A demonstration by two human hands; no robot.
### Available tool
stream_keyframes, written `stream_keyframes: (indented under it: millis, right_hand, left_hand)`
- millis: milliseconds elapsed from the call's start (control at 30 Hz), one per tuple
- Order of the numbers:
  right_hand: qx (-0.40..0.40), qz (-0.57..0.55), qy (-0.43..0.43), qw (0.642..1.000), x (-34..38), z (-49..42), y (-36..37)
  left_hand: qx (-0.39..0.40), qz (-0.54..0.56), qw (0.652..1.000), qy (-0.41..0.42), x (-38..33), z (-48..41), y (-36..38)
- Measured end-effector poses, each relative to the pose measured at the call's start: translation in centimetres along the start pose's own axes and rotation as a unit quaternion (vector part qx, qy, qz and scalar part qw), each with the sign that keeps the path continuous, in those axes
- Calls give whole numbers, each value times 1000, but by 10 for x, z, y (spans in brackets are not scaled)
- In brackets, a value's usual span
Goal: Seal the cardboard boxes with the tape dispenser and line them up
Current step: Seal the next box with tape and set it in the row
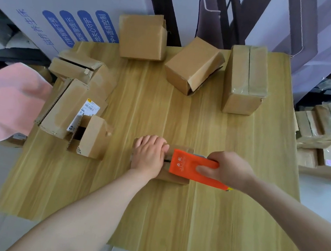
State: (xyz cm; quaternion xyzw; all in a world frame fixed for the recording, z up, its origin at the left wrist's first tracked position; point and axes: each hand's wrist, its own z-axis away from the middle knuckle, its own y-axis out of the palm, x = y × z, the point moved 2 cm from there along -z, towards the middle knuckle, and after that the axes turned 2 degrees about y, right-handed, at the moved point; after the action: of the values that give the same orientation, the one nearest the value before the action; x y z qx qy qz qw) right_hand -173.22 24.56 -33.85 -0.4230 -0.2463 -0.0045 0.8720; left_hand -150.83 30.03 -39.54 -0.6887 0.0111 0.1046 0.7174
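On the wooden counter (148,208), the left hand (148,158) presses flat on a small brown cardboard box (171,178); the right hand (229,169) grips an orange tape dispenser (188,166) on the box.

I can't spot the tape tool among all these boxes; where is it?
In the head view, just right of centre, the right hand holds the orange tape dispenser on a small box that the left hand presses.
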Motion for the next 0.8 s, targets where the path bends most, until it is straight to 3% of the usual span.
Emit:
stream_keyframes:
  millis: [267,600,700,800]
  right_hand:
    - [44,-24,50,997,-83,12,-27]
    - [49,136,75,987,-17,-26,-27]
    - [76,95,128,984,-5,-34,-36]
    - [123,-28,184,975,-10,-41,-37]
  left_hand:
    - [10,-4,1000,-7,-3,1,-2]
    - [-6,-3,1000,-14,-4,1,0]
    - [-15,6,1000,-16,-4,0,0]
    - [-20,22,999,-13,-4,1,-1]
